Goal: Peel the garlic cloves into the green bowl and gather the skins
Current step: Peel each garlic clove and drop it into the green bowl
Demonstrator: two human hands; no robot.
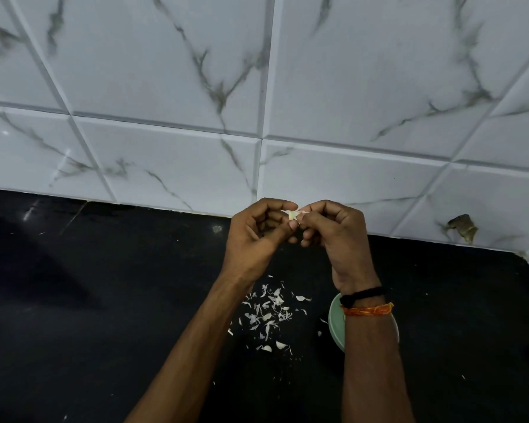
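Black counter (110, 300) under marble-tile wall (165, 87). Garlic clove (293, 214) held up between both hands, well above counter. Left hand (257, 236) pinches clove, thumb and forefinger narrow; right hand (336, 236) pinches loose skin at tip, other fingers curled. Best, I'd judge: left steady, right strips skin away in short pulls. Skins (268, 315) scattered below wrists. Green bowl (336, 325) beside them, mostly hidden under right forearm; contents unseen.

One wide-angle camera on my head, it looked forward and down past both my forearms, close over the black worktop (104, 300), faced the marble-tiled wall (257, 87) straight ahead, no second view shared the scene, my hands sat near centre frame.
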